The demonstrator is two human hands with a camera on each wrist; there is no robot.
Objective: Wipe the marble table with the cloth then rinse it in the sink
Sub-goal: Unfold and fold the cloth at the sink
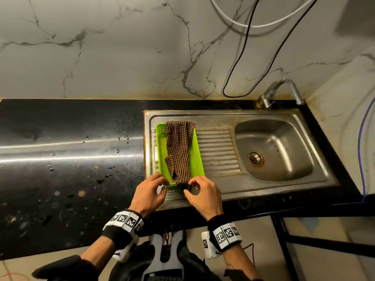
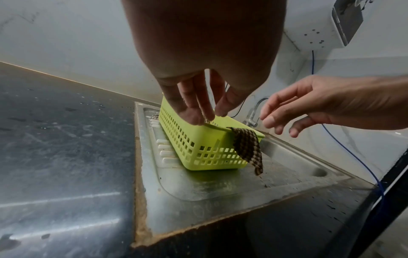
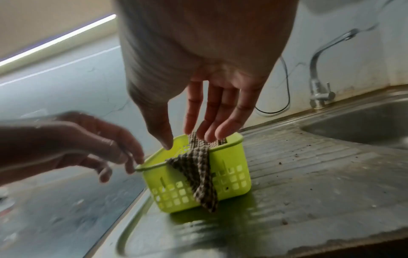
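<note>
Head view: the cloth, brown-and-black checked and crumpled, is being kept in the green basket on the sink drainboard, one corner hanging over the near rim. Nothing is being held by the left hand or right hand; fingers are being kept loose.

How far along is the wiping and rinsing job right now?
Hard to tell. The cloth lies in the green basket on the drainboard, one end draped over the rim. Both hands, left hand and right hand, hover there, gripping nothing. Droplets and specks show on the black counter; the sink basin looks dry.
</note>
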